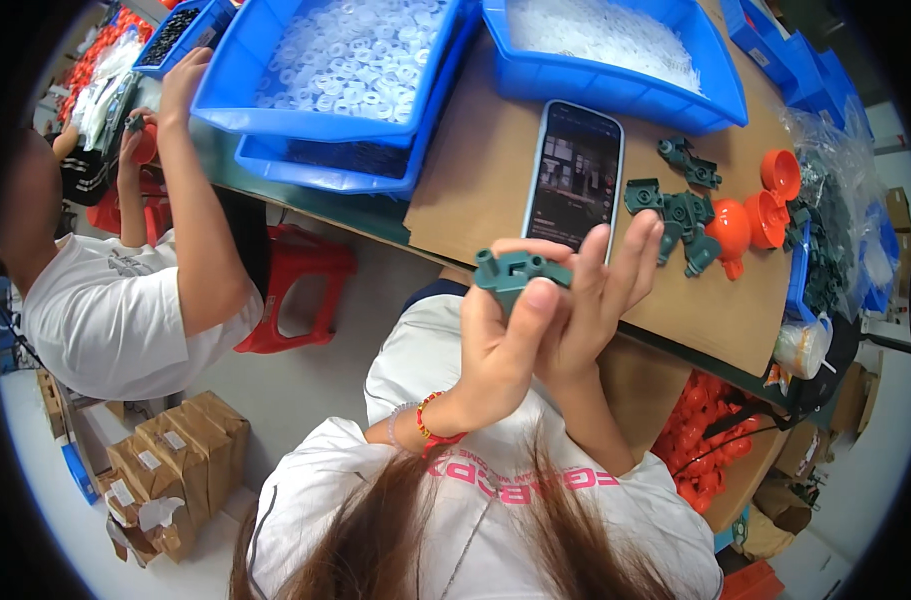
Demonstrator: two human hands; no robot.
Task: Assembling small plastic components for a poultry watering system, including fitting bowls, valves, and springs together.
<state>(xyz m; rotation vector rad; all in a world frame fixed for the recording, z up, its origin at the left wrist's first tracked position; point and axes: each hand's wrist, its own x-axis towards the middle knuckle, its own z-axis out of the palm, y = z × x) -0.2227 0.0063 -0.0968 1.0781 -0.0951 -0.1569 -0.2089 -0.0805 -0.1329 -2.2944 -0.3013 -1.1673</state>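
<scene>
Between the thumb and fingers of my left hand is a dark green plastic part with a short round peg at its left end. My right hand is held right beside it, fingers stretched out and apart. Its palm side faces the part's right end; whether it touches the part I cannot tell. Just beyond my hands a smartphone with a lit screen lies on the brown board. To its right are several similar green parts and some orange round plastic pieces.
Blue bins with white plastic rings and small clear pieces stand at the back. Green parts fill a bin at the right; orange pieces lie below the table. At the left, a co-worker works near a red stool.
</scene>
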